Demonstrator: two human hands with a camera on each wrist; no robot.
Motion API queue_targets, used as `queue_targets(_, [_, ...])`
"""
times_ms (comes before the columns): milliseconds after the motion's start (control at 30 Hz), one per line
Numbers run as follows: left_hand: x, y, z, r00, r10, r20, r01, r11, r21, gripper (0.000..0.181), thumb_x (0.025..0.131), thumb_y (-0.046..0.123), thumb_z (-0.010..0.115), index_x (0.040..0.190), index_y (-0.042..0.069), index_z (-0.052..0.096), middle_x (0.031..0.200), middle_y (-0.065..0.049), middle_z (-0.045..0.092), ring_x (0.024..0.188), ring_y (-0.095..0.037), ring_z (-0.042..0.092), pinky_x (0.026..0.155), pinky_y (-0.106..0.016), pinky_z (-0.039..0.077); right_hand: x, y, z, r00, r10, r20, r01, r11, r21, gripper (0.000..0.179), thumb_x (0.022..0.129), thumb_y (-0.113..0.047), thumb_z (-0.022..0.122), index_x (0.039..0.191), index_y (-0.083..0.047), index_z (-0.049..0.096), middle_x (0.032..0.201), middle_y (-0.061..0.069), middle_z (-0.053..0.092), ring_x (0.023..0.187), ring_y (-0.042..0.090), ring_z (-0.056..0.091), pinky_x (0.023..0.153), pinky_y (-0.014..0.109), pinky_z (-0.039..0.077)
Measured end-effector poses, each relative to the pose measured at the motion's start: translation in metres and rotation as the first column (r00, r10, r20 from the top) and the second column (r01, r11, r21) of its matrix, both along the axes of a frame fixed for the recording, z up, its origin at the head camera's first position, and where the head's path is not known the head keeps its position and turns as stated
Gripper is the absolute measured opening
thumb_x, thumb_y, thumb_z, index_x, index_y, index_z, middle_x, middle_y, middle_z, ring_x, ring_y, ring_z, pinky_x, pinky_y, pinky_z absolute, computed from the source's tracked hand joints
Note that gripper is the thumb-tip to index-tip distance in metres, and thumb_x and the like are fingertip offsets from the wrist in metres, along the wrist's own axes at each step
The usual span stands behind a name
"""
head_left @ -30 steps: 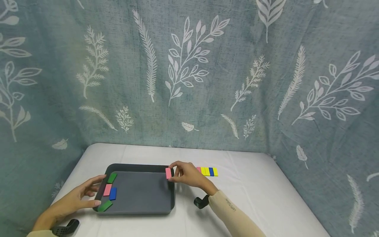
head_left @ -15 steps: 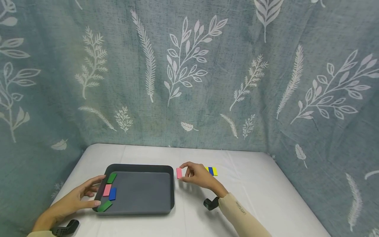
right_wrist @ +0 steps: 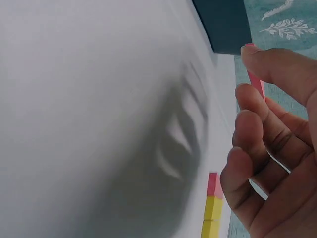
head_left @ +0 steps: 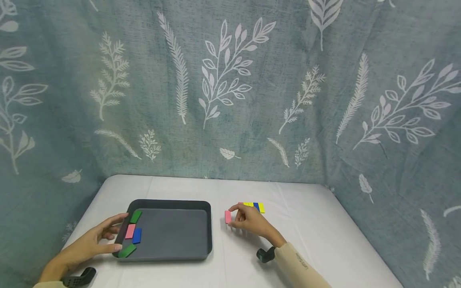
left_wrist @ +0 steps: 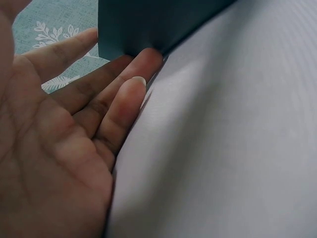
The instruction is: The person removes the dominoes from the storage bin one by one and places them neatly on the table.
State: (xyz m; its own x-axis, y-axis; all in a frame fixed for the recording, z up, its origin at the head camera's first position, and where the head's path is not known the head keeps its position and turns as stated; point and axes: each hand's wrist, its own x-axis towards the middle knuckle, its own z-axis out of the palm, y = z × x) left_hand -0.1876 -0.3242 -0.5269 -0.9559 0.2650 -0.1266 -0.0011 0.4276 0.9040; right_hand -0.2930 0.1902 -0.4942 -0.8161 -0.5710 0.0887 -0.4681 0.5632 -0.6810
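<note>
My right hand (head_left: 252, 221) pinches a pink rectangular tile (head_left: 227, 217) between thumb and forefinger, over the white cloth right of the dark grey tray (head_left: 173, 232). The right wrist view shows this tile's thin edge (right_wrist: 255, 79), with the other fingers loosely bent below it. At the tray's left side rests my left hand (head_left: 95, 239), thumb at the near corner and forefinger farther back along the rim. In the left wrist view its fingertips (left_wrist: 151, 58) touch the tray's outer wall. Inside the tray lie two green tiles (head_left: 135, 217), a pink one (head_left: 131, 231) and a blue one (head_left: 137, 236).
Behind my right hand runs a row of tiles: pink, then yellow (head_left: 248, 204), blue (head_left: 256, 207) and yellow (head_left: 261, 208). The hand partly covers the row. A leaf-patterned curtain (head_left: 180, 152) hangs around the white-covered table (head_left: 306, 224).
My right hand has carried the pink tile rightward from over the tray's right rim, out above the cloth and slightly nearer. My left hand has stayed on the tray.
</note>
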Motion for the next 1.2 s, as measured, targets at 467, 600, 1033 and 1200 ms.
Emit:
queue_targets(467, [0.0, 0.0, -0.001, 1.0, 0.007, 0.005, -0.007, 1.0, 0.005, 0.09, 0.093, 0.026, 0.078, 0.163, 0.013, 0.022, 0.151, -0.022, 0.043, 0.123, -0.031, 0.049, 0.094, -0.055, 0.043, -0.002, 0.03, -0.011, 0.995, -0.102, 0.011, 0.102, 0.994, 0.038, 0.042, 0.09, -0.02, 0.082, 0.125, -0.006, 0.065, 0.077, -0.003, 0.063, 0.062, 0.009, 0.055, 0.06, 0.024, 0.047])
queue_targets(600, [0.002, -0.001, 0.0, 1.0, -0.01, -0.022, 0.011, 1.0, 0.011, 0.088, 0.094, 0.024, 0.076, 0.163, 0.012, 0.023, 0.151, -0.023, 0.043, 0.122, -0.031, 0.05, 0.092, -0.051, 0.045, -0.003, 0.035, -0.014, 0.992, -0.124, 0.019, 0.123, 0.991, 0.054, 0.042, 0.09, -0.018, 0.081, 0.127, -0.004, 0.065, 0.076, -0.003, 0.063, 0.062, 0.009, 0.054, 0.059, 0.024, 0.046])
queue_targets(1033, [0.001, -0.003, -0.002, 1.0, -0.017, -0.026, 0.017, 0.999, 0.03, 0.087, 0.095, 0.022, 0.075, 0.163, 0.012, 0.023, 0.152, -0.024, 0.042, 0.122, -0.031, 0.05, 0.091, -0.048, 0.045, -0.007, 0.042, -0.021, 0.985, -0.174, -0.011, 0.175, 0.981, 0.079, 0.043, 0.09, -0.019, 0.082, 0.126, -0.002, 0.065, 0.077, -0.004, 0.062, 0.062, 0.009, 0.053, 0.059, 0.024, 0.044])
queue_targets(1200, [0.001, -0.003, -0.002, 0.999, -0.016, -0.031, 0.017, 1.0, 0.025, 0.087, 0.094, 0.022, 0.076, 0.163, 0.012, 0.023, 0.152, -0.024, 0.042, 0.122, -0.031, 0.05, 0.091, -0.048, 0.045, -0.008, 0.042, -0.024, 0.981, -0.19, -0.025, 0.191, 0.977, 0.09, 0.043, 0.089, -0.019, 0.083, 0.125, -0.002, 0.066, 0.076, -0.004, 0.061, 0.063, 0.009, 0.052, 0.059, 0.024, 0.044])
